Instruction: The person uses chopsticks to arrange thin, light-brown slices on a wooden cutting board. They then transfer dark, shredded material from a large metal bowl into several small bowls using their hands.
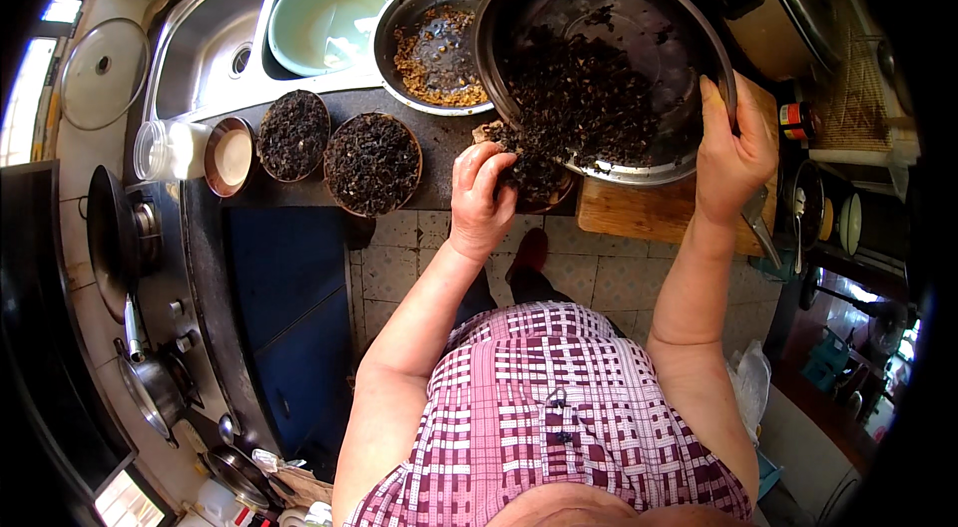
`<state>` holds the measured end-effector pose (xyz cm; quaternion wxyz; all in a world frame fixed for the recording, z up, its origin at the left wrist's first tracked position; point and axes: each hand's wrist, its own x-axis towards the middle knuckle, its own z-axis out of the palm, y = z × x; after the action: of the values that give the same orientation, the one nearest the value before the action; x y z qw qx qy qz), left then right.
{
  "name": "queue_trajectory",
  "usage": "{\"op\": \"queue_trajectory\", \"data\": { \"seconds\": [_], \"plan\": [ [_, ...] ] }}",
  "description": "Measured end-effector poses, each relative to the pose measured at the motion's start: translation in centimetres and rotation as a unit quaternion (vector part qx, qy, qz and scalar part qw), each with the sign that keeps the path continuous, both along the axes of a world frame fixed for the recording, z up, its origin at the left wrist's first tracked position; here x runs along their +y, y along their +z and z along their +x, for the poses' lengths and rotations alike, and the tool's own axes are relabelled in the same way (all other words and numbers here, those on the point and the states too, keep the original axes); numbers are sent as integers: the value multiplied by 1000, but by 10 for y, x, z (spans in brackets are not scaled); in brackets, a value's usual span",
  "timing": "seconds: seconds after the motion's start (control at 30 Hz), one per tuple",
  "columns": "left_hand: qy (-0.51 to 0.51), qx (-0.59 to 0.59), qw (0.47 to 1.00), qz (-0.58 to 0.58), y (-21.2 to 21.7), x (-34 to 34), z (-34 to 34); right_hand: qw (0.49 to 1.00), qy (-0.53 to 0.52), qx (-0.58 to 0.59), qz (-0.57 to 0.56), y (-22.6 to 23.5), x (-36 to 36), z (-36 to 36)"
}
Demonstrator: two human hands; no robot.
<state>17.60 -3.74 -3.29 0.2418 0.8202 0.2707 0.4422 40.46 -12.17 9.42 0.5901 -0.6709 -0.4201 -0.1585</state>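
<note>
Holding pan [679, 78] of soil [589, 78] over pot [564, 196].
Clamping it with right fingers [714, 113]; curling left fingers [486, 171], cannot tell if gripping.

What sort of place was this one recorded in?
A kitchen, most likely a home one: there is a shiny stainless-steel sink set in the counter, a dark, round metal wok on the left, and a thick, light-brown wooden cutting board.

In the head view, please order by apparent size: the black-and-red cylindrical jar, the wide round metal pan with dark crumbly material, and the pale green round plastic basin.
Largest to smallest:
1. wide metal pan
2. green basin
3. black-and-red jar
</note>
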Motion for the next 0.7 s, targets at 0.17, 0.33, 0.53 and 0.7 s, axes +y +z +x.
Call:
{"op": "queue_trajectory", "data": {
  "seconds": [0.17,0.33,0.53,0.7],
  "plan": [
    [8,-14,999,-47,-1,-10,5,1000,2,8,6,0,1,-1],
    [10,-57,997,-54,3,-16,13,1000,-2,-2,-2,-2,-1,3],
    [73,22,996,-43,5,-15,23,1000,-11,25,-10,1,-8,3],
    [76,96,992,-17,-3,-16,22,999,2,39,12,0,-12,9]
  ]
}}
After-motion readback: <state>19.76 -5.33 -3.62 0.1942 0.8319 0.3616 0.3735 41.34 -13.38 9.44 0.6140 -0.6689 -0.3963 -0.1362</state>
